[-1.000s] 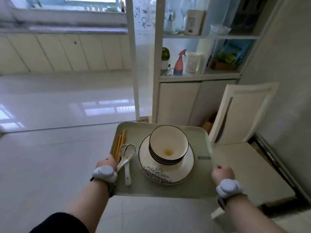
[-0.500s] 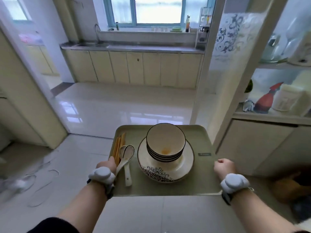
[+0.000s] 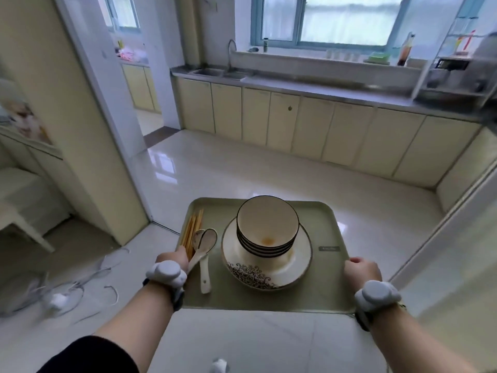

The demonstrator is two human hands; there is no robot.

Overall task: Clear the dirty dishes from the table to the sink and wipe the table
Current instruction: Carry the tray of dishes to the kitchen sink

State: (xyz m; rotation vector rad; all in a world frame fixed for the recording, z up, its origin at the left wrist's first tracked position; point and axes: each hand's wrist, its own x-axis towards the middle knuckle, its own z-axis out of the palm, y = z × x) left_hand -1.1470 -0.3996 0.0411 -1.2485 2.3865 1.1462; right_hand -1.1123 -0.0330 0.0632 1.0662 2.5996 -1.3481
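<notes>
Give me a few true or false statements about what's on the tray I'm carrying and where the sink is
1. Both hands, left hand and right hand, grip the pale green rectangular tray. True.
2. The stacked dark-rimmed bowls sit on the patterned cream plate. True.
3. The top bowl is spotless. False: an orange residue lies in it.
4. The wooden chopsticks lie at the tray's right edge. False: left edge, beside the white ceramic spoons.
5. The steel sink lies ahead-left. True.

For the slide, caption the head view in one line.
Both hands, left and right, carry a green tray of stacked bowls, plate, spoons and chopsticks toward the kitchen sink.
</notes>
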